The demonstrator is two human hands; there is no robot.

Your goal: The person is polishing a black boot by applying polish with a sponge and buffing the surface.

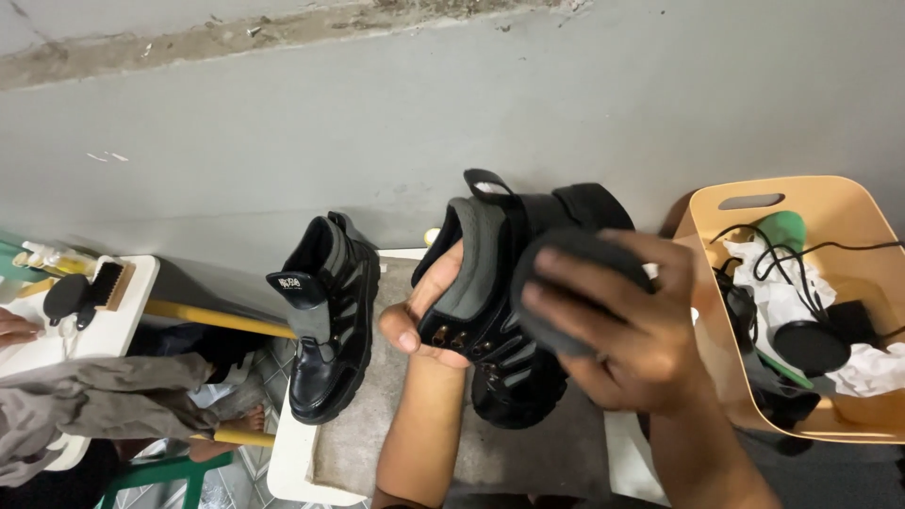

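Observation:
My left hand (429, 311) grips a black boot (490, 311) with a grey padded collar, fingers tucked inside its opening, holding it above the table. Against the boot's side, my right hand (622, 330) presses a round dark sponge pad (556, 283). A second, matching black boot (330, 320) stands upright on a grey mat (396, 415) to the left, untouched.
A tan plastic tub (848, 217) at the right holds crumpled white paper, black cords and a round black lid (809, 347). At far left a white table (104, 325) carries a wooden brush (108, 283) and bottles; another person's hand (14, 328) and foot show there. A grey wall is behind.

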